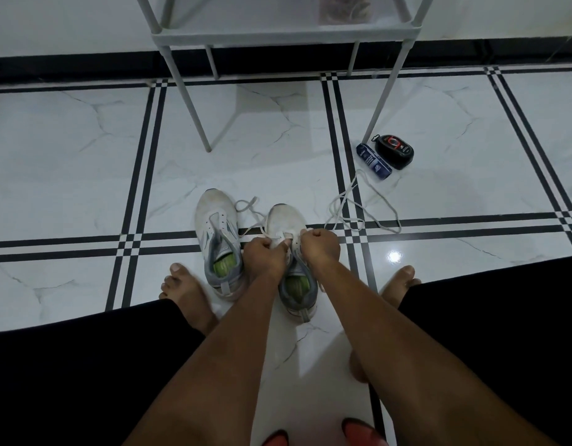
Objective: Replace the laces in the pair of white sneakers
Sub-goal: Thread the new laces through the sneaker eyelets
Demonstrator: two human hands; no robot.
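Two white sneakers are seen side by side on the tiled floor just below the middle of the frame, toes pointing toward the top. The left sneaker (217, 239) is untouched, its tongue pulled open and a green insole visible inside. The right sneaker (291, 249) is being worked on by both hands, which are held close together over its eyelets. The left hand (266, 252) is curled with its fingers pinched on a white lace (250, 217) at the front of the shoe, and that lace is seen trailing up and to the left between the two toes. The right hand (320, 244) is closed in a fist at the right edge of the same sneaker, and a bit of white lace is seen gripped at its knuckles. A second, loose lace (363, 209) is spread in loops on the floor to the right of the hands, reaching toward the upper right. Near its far end, a blue tube (374, 161) and a black rounded container (394, 151) are lying just beside each other, close to one leg of a pale grey shelf rack (271, 38) at the top centre of the frame. Bare feet are planted on either side of the sneakers, and black trouser legs are seen filling the lower left and lower right corners. The floor (78, 130) is laid in glossy white marble-look tiles crossed by black stripes, with a dark skirting band along the top.
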